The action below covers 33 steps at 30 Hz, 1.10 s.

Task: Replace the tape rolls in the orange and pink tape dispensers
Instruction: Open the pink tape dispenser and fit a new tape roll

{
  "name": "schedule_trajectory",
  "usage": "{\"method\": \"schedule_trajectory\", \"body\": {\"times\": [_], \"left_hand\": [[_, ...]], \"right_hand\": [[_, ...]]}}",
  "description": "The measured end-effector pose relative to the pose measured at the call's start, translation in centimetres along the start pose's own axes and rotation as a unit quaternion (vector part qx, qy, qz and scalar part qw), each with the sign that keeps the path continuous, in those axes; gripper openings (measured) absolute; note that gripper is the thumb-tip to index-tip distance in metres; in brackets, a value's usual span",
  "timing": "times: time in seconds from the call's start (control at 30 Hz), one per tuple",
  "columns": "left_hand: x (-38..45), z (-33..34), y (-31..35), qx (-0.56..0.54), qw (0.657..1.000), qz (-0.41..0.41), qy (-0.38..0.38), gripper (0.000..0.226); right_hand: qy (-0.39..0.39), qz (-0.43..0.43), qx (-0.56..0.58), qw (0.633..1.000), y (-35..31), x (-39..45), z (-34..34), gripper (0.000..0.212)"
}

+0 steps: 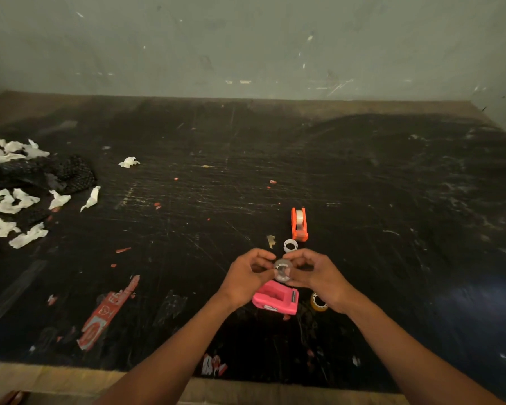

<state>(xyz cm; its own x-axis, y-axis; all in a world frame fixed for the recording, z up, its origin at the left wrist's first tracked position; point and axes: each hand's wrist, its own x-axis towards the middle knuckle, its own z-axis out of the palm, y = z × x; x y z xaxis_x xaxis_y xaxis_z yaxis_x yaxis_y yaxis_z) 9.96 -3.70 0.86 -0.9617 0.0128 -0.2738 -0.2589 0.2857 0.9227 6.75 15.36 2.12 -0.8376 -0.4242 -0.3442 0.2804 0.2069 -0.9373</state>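
Observation:
My left hand [247, 276] and my right hand [316, 273] together pinch a clear tape roll [282, 269] just above the table. Directly below them lies the pink dispenser [275, 299] with its roll bay empty. The orange dispenser [299, 224] stands farther back with a clear roll seated in it. A white empty core ring [290, 245] lies between the orange dispenser and my hands. A yellowish tape roll [317, 302] rests on the table under my right wrist, partly hidden.
The black scratched table [392, 200] carries crumpled white paper scraps [15, 200] and dark netting [70, 171] at the left. A red torn label [105, 311] sticks near the front. A small tan tape scrap [270, 240] lies by the core ring. A wall bounds the far edge.

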Motion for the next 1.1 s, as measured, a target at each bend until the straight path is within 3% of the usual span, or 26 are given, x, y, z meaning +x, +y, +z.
{"method": "schedule_trajectory", "body": {"times": [0.27,0.5,0.63,1.1], "left_hand": [[0.1,-0.4,-1.5,0.096,0.995,0.012,-0.019,0.025],[0.1,-0.7,-2.0,0.269,0.959,0.075,-0.053,0.033],[0.1,-0.7,-1.8,0.318,0.941,0.097,-0.067,0.03],[0.1,-1.3,-3.1,0.312,0.943,0.074,-0.087,0.03]], "right_hand": [[0.004,-0.056,-0.206,0.977,2.4,0.9,0.8,0.031],[0.004,-0.119,-0.35,0.929,3.9,0.7,1.2,0.029],[-0.005,-0.145,-0.369,0.918,4.1,0.4,1.1,0.026],[-0.01,-0.161,-0.437,0.885,5.0,1.0,2.2,0.02]]}}
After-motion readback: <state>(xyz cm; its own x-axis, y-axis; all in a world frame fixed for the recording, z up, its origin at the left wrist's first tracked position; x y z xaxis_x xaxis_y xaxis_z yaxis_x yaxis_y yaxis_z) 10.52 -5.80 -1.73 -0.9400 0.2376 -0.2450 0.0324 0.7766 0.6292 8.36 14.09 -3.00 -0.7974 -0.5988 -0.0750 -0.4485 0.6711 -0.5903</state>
